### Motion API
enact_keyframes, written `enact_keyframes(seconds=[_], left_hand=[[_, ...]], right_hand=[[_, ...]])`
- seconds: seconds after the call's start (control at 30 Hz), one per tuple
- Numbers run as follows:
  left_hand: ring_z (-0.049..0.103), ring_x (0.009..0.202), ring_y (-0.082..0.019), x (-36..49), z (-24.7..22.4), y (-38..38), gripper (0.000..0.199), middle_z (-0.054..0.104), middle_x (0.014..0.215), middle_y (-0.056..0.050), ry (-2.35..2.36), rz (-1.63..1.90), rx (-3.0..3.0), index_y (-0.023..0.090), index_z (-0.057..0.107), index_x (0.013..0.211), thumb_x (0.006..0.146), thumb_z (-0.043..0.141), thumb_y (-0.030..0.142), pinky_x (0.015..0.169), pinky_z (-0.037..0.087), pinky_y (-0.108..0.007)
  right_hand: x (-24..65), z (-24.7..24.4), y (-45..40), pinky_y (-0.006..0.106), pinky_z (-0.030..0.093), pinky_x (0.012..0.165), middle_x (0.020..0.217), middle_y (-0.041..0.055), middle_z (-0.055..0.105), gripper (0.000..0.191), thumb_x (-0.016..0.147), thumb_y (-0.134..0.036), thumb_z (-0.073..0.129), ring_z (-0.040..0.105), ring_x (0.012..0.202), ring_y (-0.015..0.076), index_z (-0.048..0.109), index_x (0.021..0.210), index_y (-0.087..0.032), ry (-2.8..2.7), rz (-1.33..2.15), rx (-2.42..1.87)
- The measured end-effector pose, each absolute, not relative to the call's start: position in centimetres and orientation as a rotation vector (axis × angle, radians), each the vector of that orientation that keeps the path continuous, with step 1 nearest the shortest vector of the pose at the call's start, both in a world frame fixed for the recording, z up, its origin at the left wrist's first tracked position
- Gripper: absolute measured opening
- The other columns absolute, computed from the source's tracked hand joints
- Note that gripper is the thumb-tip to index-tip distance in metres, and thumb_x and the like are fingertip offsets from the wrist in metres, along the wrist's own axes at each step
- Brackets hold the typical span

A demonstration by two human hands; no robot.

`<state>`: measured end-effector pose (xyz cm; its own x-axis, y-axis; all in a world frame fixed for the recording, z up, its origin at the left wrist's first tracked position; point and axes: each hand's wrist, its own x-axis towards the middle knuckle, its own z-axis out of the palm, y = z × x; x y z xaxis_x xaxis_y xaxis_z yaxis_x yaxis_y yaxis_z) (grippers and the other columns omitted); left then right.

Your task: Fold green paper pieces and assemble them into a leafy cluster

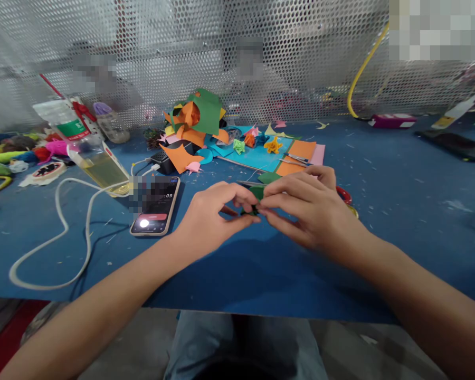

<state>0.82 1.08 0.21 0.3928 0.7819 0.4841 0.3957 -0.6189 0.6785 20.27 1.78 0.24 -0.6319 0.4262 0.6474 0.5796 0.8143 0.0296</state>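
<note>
Between my two hands, above the blue table, is a small dark green paper piece [257,193], partly hidden by fingers. My left hand [217,211] pinches it from the left with thumb and fingers. From the right, the bent fingers of my right hand [309,208] close on the same piece, fingertips touching those of my left hand. Just behind the hands lie metal tweezers [293,160] on orange paper [301,152]. Small folded paper flowers in green [238,146], orange [249,139] and yellow [273,144] rest on light blue sheets [261,157].
A phone [158,203] and looping white cable [57,211] lie left, near a tilted clear container of yellowish liquid [105,169] and a bottle [69,124]. Paper scraps [208,113] are heaped at the back. Red-handled scissors [343,195] sit behind my right hand; a black device [455,144] is far right.
</note>
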Motion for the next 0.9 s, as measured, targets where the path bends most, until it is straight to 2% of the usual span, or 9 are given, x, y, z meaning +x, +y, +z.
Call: enact_keyframes(seconds=[0.1,0.2,0.33,0.43,0.53,0.63,0.73,0.9], left_hand=[[0.06,0.077,-0.014,0.7,0.5,1.1,0.019,0.065,0.081,-0.003,0.923,1.227,2.109,0.018,0.062,0.081,0.068,0.073,0.026,0.065,0.054,-0.023],[0.061,0.07,-0.012,0.5,0.8,1.5,0.016,0.065,0.078,-0.002,0.957,1.33,1.941,0.018,0.062,0.077,0.071,0.07,0.031,0.058,0.053,-0.021],[0.059,0.064,-0.011,0.3,1.1,2.1,0.019,0.063,0.071,-0.002,0.925,1.243,1.774,0.017,0.063,0.073,0.077,0.064,0.036,0.052,0.054,-0.02],[0.059,0.063,-0.01,0.2,1.1,2.4,0.017,0.061,0.067,-0.001,0.852,1.094,1.676,0.017,0.064,0.074,0.079,0.061,0.032,0.051,0.055,-0.017],[0.058,0.059,-0.008,0.0,1.0,2.5,0.008,0.061,0.067,0.002,0.748,0.955,1.558,0.019,0.064,0.079,0.075,0.067,0.025,0.051,0.055,-0.017],[0.06,0.059,-0.008,-0.3,1.1,2.4,0.015,0.064,0.072,0.001,0.671,0.884,1.506,0.02,0.064,0.083,0.07,0.071,0.017,0.051,0.054,-0.018],[0.063,0.063,-0.011,-0.4,1.2,2.3,0.017,0.067,0.074,-0.001,0.699,0.886,1.603,0.018,0.065,0.082,0.067,0.072,0.015,0.053,0.054,-0.019],[0.062,0.068,-0.013,-0.3,0.8,2.2,0.012,0.066,0.075,-0.003,0.848,1.095,1.855,0.018,0.066,0.081,0.07,0.07,0.021,0.055,0.053,-0.021]], right_hand=[[20.7,0.6,1.9,0.039,0.033,0.08,0.089,0.0019,0.065,0.005,0.087,-0.02,0.051,0.059,0.082,0.0175,0.055,0.088,-0.023,-2.325,-0.447,-0.655],[21.1,0.9,1.6,0.037,0.034,0.08,0.09,0.0003,0.066,0.013,0.084,-0.015,0.054,0.06,0.081,0.0169,0.053,0.09,-0.026,-2.272,-0.542,-0.604],[21.4,0.8,1.1,0.036,0.037,0.08,0.095,-0.0045,0.068,0.02,0.082,-0.014,0.056,0.062,0.086,0.0167,0.053,0.093,-0.031,-2.254,-0.6,-0.542],[21.6,0.8,0.7,0.035,0.04,0.079,0.094,-0.0049,0.069,0.021,0.082,-0.014,0.057,0.063,0.086,0.016,0.055,0.092,-0.032,-2.233,-0.604,-0.497],[21.6,1.3,0.4,0.034,0.042,0.074,0.089,-0.0058,0.071,0.021,0.083,-0.014,0.054,0.065,0.08,0.0148,0.058,0.089,-0.033,-2.216,-0.569,-0.445],[21.5,1.7,0.2,0.033,0.043,0.067,0.084,-0.0072,0.071,0.022,0.086,-0.016,0.05,0.065,0.073,0.0142,0.06,0.086,-0.036,-2.239,-0.512,-0.483],[21.4,1.9,0.3,0.032,0.043,0.064,0.079,-0.0066,0.07,0.022,0.086,-0.016,0.05,0.064,0.069,0.0132,0.061,0.083,-0.036,-2.233,-0.553,-0.471],[21.1,1.2,0.8,0.035,0.045,0.073,0.089,0.0023,0.067,0.015,0.082,-0.017,0.056,0.062,0.082,0.0179,0.057,0.092,-0.028,-2.129,-0.461,-0.49]])
